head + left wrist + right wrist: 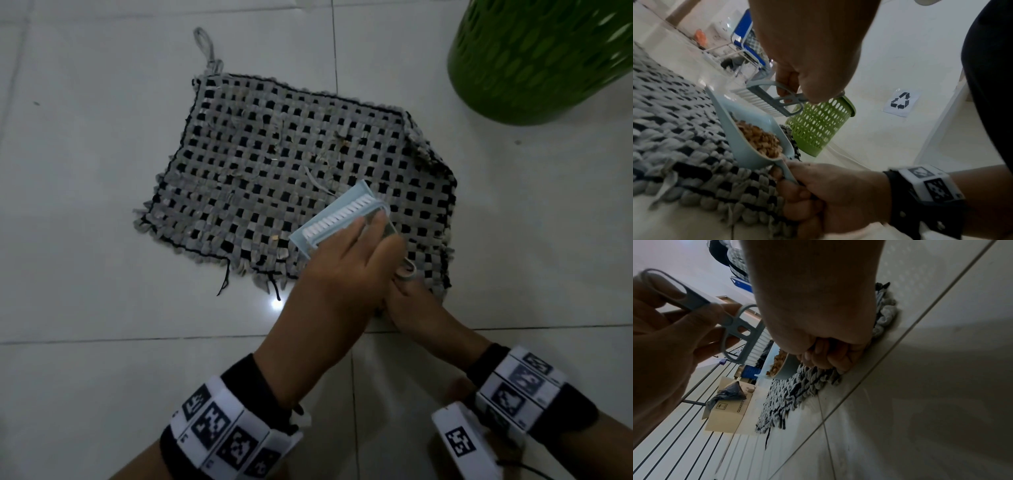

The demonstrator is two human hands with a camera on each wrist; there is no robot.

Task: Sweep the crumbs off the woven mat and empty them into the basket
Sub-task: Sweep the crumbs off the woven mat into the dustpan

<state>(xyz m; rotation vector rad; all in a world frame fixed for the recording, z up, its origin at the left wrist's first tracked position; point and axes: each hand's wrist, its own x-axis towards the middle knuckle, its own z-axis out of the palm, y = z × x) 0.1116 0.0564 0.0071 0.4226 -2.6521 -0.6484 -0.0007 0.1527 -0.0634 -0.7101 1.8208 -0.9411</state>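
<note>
Hands are crossed at the near right corner of the woven mat [274,154], which is spread on the tiled floor [85,171]. The handle of a pale blue dustpan [748,146] is clenched in the right hand [411,308], low by the mat's fringe. A heap of brown crumbs [760,139] is already gathered in the pan. Just above it, a white-bristled brush [339,219] is grasped by its looped handle in the fingers [785,86] of the left hand [342,267]. A few stray bits are seen farther out, mid-mat. Beyond the far right corner, apart from the mat, the green basket [531,68] stands upright. The pan is best kept level while the last bits are drawn to its lip, and tilted only once it is held over the basket's rim.
</note>
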